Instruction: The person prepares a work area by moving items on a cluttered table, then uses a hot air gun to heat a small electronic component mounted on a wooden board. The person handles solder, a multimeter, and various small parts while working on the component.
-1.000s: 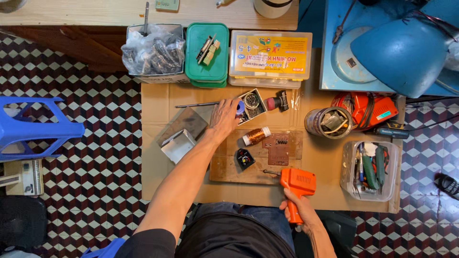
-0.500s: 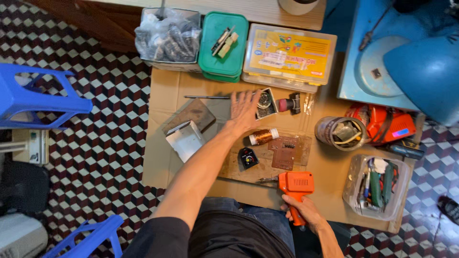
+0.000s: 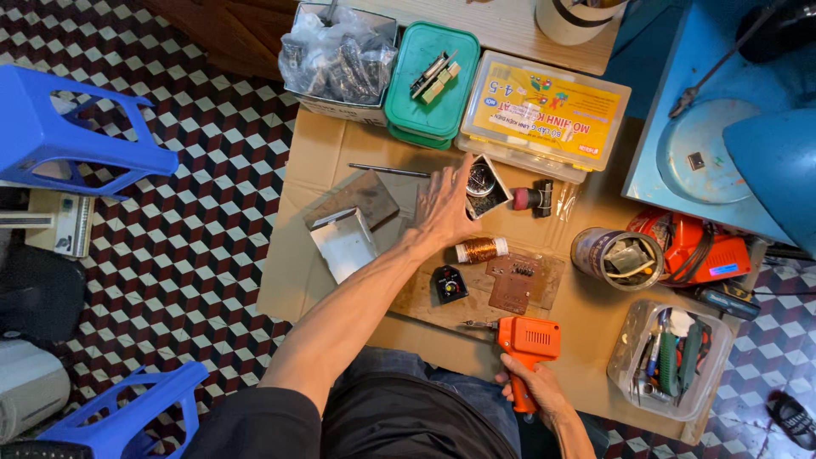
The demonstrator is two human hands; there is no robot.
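Left hand point(image 3: 444, 206) stays by the small box point(image 3: 484, 185); right hand point(image 3: 534, 389) still holds the orange soldering gun point(image 3: 527, 342).

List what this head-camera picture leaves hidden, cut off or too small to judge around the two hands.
- Head view: the left hand covers part of the small open box, so whether the fingers grip it is unclear.
- The right hand wraps the orange soldering gun; its handle is hidden.
- The brown circuit board: parts too small to tell.
- The clear tool tub: contents overlap; the lower corner nears the edge.
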